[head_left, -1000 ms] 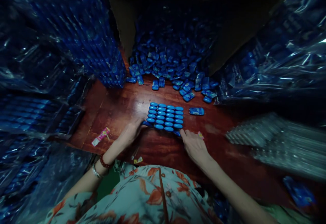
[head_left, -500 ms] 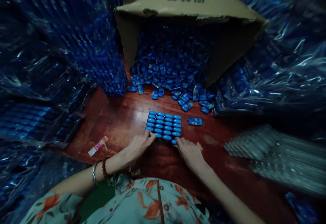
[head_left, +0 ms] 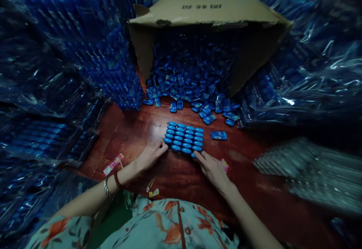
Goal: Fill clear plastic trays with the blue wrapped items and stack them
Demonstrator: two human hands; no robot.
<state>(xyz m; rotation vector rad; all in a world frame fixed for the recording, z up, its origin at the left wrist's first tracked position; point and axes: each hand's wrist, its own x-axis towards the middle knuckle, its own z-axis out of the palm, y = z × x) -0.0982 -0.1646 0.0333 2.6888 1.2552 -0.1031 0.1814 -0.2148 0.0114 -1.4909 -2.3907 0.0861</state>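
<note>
Small rounded blue plastic cases [head_left: 187,140] stand close together in several rows on the reddish-brown wooden surface. At the near left corner of this block, my left hand [head_left: 152,154] has its fingertips beside the end case, fingers stretched out and holding nothing that I can see. My right hand [head_left: 212,169] is at the near right corner, fingertips closed on a blue case [head_left: 193,155] that juts out of the front row. Its fingers partly cover that case. A single blue case [head_left: 218,135] lies flat to the right of the block.
Behind, a cardboard box [head_left: 215,11] on its side spills many loose blue cases [head_left: 195,79]. Tall stacks of blue packs [head_left: 113,64] rise at left, plastic-wrapped packs [head_left: 305,79] at right. Clear plastic trays [head_left: 319,173] lie at right. A pink wrapper [head_left: 113,164] is at left.
My left hand has drawn back slightly from the block's front left, its fingers off the front row. My right hand stays at the right corner case. The view has shifted a little.
</note>
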